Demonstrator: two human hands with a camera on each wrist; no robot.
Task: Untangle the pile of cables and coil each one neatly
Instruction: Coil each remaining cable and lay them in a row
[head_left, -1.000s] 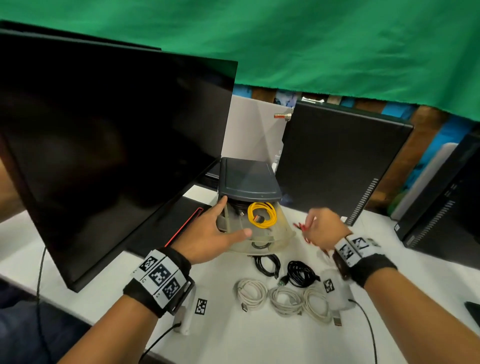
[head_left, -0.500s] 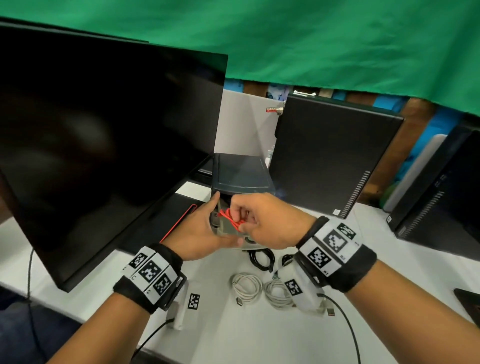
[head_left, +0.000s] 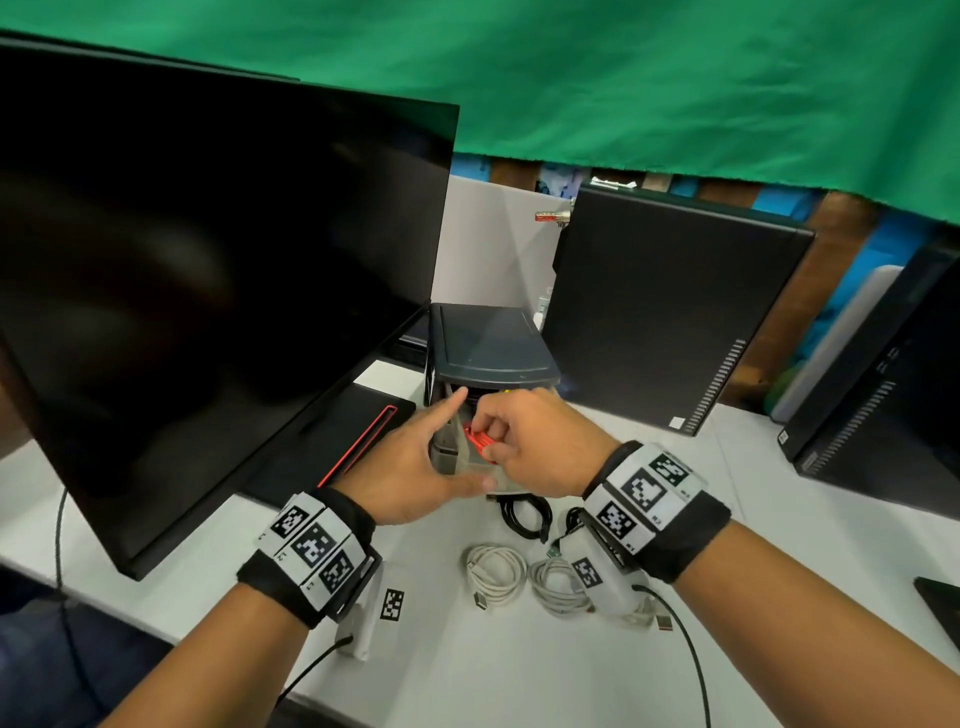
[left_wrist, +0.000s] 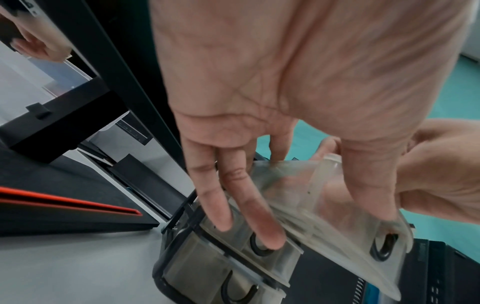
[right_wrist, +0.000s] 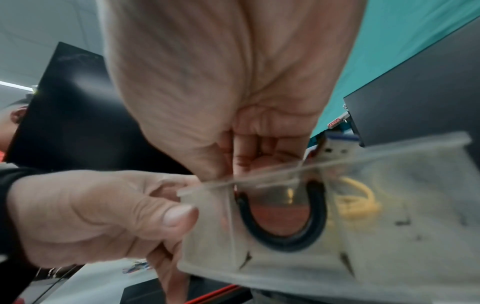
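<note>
A small drawer cabinet with a dark top (head_left: 488, 343) stands at the back of the white table. Its translucent drawer (left_wrist: 306, 195) is tilted out. My left hand (head_left: 460, 441) grips the drawer front (right_wrist: 207, 226), thumb on the front wall and fingers along the side. My right hand (head_left: 493, 434) reaches over the drawer and pinches a coiled red cable (head_left: 480, 444) in curled fingers. A coiled yellow cable (right_wrist: 358, 203) lies inside the drawer. Two white coils (head_left: 493, 571) (head_left: 556, 587) and a black coil (head_left: 524, 514) lie on the table in front; my right wrist hides more.
A large dark monitor (head_left: 208, 286) leans at the left, its base with a red stripe (head_left: 358, 447) beside the cabinet. A black computer tower (head_left: 675, 312) stands behind on the right, another (head_left: 883, 374) at far right. The table's near edge runs under my forearms.
My right hand has swung left from beside the drawer to over it, carrying the red cable. It now covers the yellow cable. My left hand stays on the drawer.
</note>
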